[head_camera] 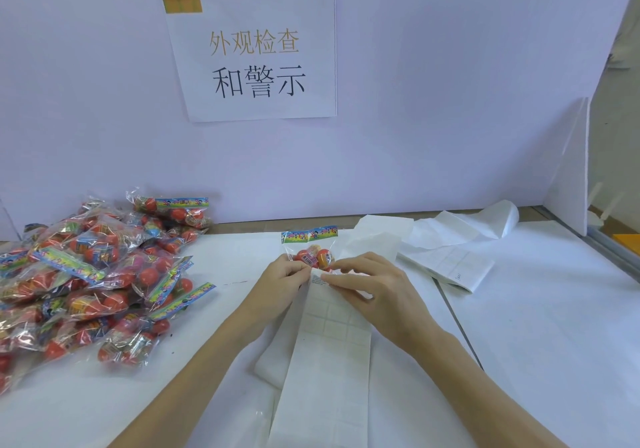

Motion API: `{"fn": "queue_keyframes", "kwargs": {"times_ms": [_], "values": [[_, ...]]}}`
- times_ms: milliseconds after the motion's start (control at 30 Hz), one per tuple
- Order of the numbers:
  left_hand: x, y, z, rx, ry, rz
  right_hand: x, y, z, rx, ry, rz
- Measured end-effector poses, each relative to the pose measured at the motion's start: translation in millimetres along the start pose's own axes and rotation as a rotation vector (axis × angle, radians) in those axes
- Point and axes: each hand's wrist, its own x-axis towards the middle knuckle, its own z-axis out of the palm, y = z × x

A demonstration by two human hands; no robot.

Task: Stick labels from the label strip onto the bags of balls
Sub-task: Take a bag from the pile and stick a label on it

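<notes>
Glossy clear plastic bags [86,274], matt white paper label strip [329,361], matt tabletop [554,343].

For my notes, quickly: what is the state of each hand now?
Left hand: pinches the label strip at its top edge.
Right hand: pinches a label on the strip.

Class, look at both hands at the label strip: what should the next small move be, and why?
Probably peel the printed label off the label strip and press it onto the bag of balls just beyond. Both the left hand and right hand pinch at the strip's top edge, where that label sits.
</notes>
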Motion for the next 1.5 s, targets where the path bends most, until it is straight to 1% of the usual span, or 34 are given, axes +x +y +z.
{"fn": "queue_keyframes", "kwargs": {"times_ms": [100, 200, 267, 367, 433, 467, 533, 600, 667, 833, 933, 1167, 1367, 1500], "values": [[1.2, -2.1, 1.8, 0.019, 0.027, -0.008, -1.2, -6.5, 3.2, 0.181, 0.011, 0.175], [0.0, -3.8, 0.9, 0.067, 0.068, 0.044, -1.0, -11.5, 2.2, 0.363, 0.058, 0.362], [-2.1, -2.8, 1.5, 0.09, 0.127, 0.121, 1.2, -11.3, -0.5, 0.469, 0.103, 0.478], [-7.0, 2.4, 1.1, 0.019, 0.291, 0.28, 4.9, -10.6, -4.4, 0.598, 0.134, 0.677], [-7.7, 5.7, -2.5, 0.001, 0.357, 0.347, 6.8, -9.9, -6.3, 0.663, 0.144, 0.775], [-7.7, 6.4, -4.7, -0.03, 0.359, 0.346, 7.5, -9.9, -7.4, 0.703, 0.151, 0.811], [-8.1, 8.8, -7.4, -0.128, 0.332, 0.284, 8.9, -11.1, -9.6, 0.783, 0.17, 0.853], [-8.7, 10.6, -7.5, -0.226, 0.276, 0.23, 10.3, -12.5, -11.6, 0.837, 0.181, 0.863], [-11.7, 12.7, -5.7, -0.29, 0.204, 0.22, 11.4, -14.1, -13.4, 0.867, 0.189, 0.854], [-19.0, 18.2, 0.0, -0.298, 0.071, 0.307, 13.0, -18.3, -15.3, 0.913, 0.195, 0.814], [-21.9, 19.1, 3.4, -0.329, 0.02, 0.347, 13.2, -20.3, -15.5, 0.91, 0.198, 0.788], [-23.6, 20.0, 6.2, -0.407, -0.019, 0.382, 12.9, -21.5, -13.4, 0.842, 0.243, 0.755], [-26.0, 22.0, 7.6, -0.378, 0.015, 0.326, 11.5, -22.7, -12.1, 0.763, 0.228, 0.723], [-28.9, 26.5, 9.1, -0.457, 0.035, 0.345, 10.3, -22.8, -10.5, 0.714, 0.222, 0.708]]}}
